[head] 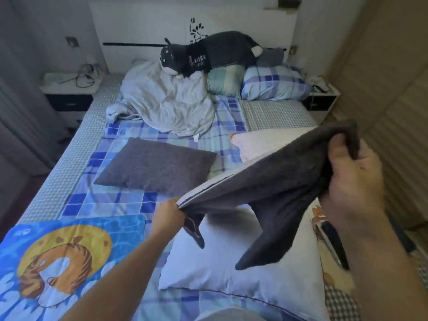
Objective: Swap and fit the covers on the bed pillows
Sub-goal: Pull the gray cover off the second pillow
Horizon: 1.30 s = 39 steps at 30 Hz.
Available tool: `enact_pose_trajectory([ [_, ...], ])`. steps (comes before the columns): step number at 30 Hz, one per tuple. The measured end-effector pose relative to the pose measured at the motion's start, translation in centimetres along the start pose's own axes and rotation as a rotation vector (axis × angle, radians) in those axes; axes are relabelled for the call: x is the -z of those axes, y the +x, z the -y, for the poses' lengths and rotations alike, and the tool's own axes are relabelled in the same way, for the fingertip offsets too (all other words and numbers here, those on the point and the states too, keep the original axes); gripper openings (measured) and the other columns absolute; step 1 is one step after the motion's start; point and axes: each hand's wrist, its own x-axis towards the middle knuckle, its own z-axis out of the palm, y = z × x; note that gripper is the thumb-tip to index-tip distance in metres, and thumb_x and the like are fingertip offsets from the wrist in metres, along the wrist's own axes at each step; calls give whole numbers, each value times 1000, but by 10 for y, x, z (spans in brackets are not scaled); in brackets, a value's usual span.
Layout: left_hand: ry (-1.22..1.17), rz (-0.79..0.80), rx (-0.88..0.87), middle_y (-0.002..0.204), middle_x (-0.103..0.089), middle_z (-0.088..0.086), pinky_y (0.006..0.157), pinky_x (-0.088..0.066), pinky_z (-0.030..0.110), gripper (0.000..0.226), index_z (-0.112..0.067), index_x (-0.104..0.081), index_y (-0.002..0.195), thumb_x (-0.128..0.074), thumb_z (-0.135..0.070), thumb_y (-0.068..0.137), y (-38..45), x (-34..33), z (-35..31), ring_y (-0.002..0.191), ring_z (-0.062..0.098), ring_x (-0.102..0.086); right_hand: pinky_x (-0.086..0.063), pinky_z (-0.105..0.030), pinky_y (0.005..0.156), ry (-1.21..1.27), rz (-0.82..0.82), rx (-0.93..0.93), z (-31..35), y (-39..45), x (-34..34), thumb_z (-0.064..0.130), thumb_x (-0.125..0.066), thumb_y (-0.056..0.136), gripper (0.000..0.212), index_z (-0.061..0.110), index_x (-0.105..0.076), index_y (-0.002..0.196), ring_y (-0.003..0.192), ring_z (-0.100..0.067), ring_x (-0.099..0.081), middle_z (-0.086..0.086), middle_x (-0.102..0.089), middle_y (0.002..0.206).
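Dark grey fleece pillow cover [278,181] held aloft at lower right; left hand [169,216] pinches its open edge; right hand [354,177] grips a bunched corner; bare white pillow [231,262] beneath on blue checked bedsheet [111,200]; white headboard [148,26] at top of frame.

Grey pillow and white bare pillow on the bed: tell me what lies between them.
In the head view, checked blue sheet separates the grey pillow from the white bare pillow; the held dark cover hangs above that gap.

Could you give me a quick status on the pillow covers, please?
Both hands, left and right, gripping grey cover. Bare white pillow below. Nothing blocking.
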Motion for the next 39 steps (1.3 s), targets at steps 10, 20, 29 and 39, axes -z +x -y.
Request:
enact_pose_trajectory([
  [10,-141,-61,-79,62,-66,-12,59,-43,17,32,-32,-70,70,-71,-2,83,-39,79,38,60,-1,-57,-43,-47,100,-1195,-300,-613,-164,67,115,24,-48,103,29,4,-60,119,119,-45,-54,-27,-59,128],
  [20,-373,127,-242,85,-70,-5,68,-50,24,40,-39,-62,102,-75,-12,74,-100,95,-53,75,10,-66,-46,-16,90,-584,835,-173,-148,-68,-53,19,-69,91,36,41,-63,119,108,3,-60,22,-65,112],
  [29,-807,-100,-254,77,-74,-1,74,-53,20,32,-29,-76,76,-77,2,74,-115,94,-71,77,10,-69,-43,-10,84,-666,304,123,-108,-62,-38,9,-77,83,30,29,-59,96,98,-2,-58,14,-57,98],
  [39,-682,-72,-402,83,-75,0,78,-53,19,35,-21,-72,80,-68,14,84,-123,93,-87,83,12,-71,-55,-23,77,-524,348,-208,-103,-76,-39,26,-70,91,1,25,-70,90,86,-6,-69,13,-72,85],
])
